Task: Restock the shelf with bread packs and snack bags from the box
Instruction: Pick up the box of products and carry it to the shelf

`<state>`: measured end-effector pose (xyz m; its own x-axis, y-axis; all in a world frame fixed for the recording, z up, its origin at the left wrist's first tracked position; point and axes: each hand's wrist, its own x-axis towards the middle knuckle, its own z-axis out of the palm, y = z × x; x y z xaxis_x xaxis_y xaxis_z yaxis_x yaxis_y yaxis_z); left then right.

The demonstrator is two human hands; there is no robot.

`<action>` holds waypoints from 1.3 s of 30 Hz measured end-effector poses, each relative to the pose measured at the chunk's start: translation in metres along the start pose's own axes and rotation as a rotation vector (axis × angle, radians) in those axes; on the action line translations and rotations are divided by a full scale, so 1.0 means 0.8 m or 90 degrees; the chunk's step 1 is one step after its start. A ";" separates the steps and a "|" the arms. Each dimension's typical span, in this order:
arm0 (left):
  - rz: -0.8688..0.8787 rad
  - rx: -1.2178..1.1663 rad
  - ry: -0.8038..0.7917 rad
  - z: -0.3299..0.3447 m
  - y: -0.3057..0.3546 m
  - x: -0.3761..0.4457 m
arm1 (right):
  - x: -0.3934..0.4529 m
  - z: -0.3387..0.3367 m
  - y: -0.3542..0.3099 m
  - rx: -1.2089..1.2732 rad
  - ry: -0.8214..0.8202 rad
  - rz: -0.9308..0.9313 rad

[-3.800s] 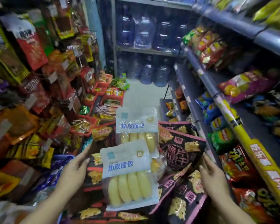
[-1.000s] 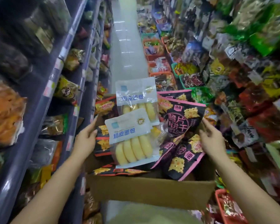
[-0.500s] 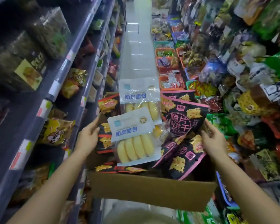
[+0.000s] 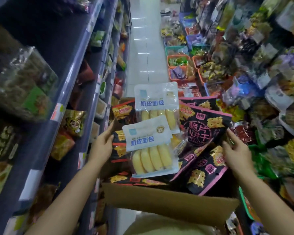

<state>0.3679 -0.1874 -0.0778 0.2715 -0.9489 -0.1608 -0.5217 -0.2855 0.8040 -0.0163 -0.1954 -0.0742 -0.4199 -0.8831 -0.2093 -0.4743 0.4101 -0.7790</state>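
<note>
I carry a brown cardboard box (image 4: 168,200) in front of me between two store aisles. On top of its load lie two clear bread packs with white labels: one nearer me (image 4: 151,146), one behind it (image 4: 157,100). Black snack bags with pink edges (image 4: 204,131) fill the right side, and black bags with orange print (image 4: 124,112) the left. My left hand (image 4: 103,145) grips the box's left side. My right hand (image 4: 236,151) grips its right side, fingers against the pink-edged bags.
A grey shelf unit (image 4: 85,92) with snack packs runs along the left. Hanging snack bags (image 4: 270,78) and orange baskets (image 4: 178,61) of goods line the right. A white tiled aisle floor (image 4: 146,48) stretches ahead between them.
The view has turned around from the water-bottle end of the aisle and moved forward along it. Both hands have kept their hold on the box, and its contents have not shifted.
</note>
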 end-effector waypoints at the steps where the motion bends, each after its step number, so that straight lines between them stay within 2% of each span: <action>1: -0.003 -0.001 0.000 0.005 0.005 0.024 | 0.023 0.005 -0.010 0.000 -0.005 -0.001; 7: -0.032 0.021 0.053 0.051 0.056 0.171 | 0.193 0.028 -0.077 0.048 -0.046 -0.039; 10: -0.011 0.027 0.069 0.058 0.080 0.221 | 0.255 0.035 -0.103 0.072 -0.075 -0.063; 18: -0.037 0.003 0.120 0.079 0.152 0.392 | 0.449 0.083 -0.191 0.051 -0.095 -0.096; 31: -0.067 -0.020 0.090 0.063 0.159 0.726 | 0.675 0.235 -0.360 0.013 -0.067 -0.067; 36: -0.098 -0.083 0.124 0.062 0.137 0.786 | 0.735 0.281 -0.422 -0.013 -0.078 -0.118; 39: -0.127 -0.103 0.176 0.060 0.118 0.797 | 0.776 0.315 -0.462 -0.052 -0.124 -0.163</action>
<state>0.4532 -0.8259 -0.1318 0.5742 -0.7984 -0.1810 -0.3073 -0.4151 0.8563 0.0932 -0.9529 -0.0656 -0.1262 -0.9837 -0.1277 -0.6089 0.1785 -0.7729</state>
